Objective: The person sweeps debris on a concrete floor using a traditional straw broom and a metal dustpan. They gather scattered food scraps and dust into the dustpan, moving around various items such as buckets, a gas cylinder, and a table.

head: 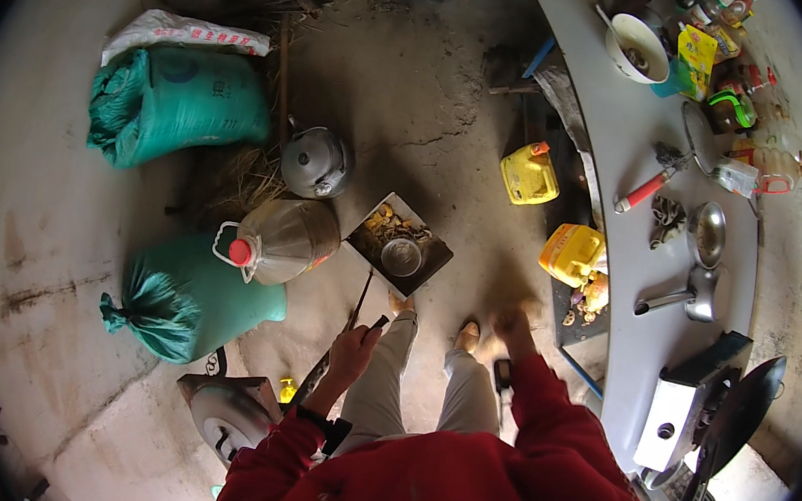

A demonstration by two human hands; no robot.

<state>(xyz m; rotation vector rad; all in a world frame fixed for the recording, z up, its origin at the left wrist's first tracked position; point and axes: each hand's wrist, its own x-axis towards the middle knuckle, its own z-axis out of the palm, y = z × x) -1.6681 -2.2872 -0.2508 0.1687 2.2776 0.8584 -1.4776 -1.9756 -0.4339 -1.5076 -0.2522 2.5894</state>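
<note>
My left hand (352, 352) is closed around a black handle (379, 321), whose tip sticks out past my fingers. A thin dark rod (363, 297) runs beside that hand towards a square dark pan (433, 260) on the floor. The pan holds yellowish and brown scraps (390, 224) and a round metal can or bowl (401, 257). Over the floor to the right of my legs, my right hand (513, 330) is blurred with its fingers curled; whether it holds anything is unclear. A small dark object (503, 373) shows beside its wrist.
Left of the pan are a large plastic jug (291, 242) with a red cap, a metal kettle (316, 163) and green sacks (202, 105). Yellow jugs (530, 175) stand to the right. A grey counter (630, 262) carries pans, a bowl (638, 47), bottles and a stove (680, 408).
</note>
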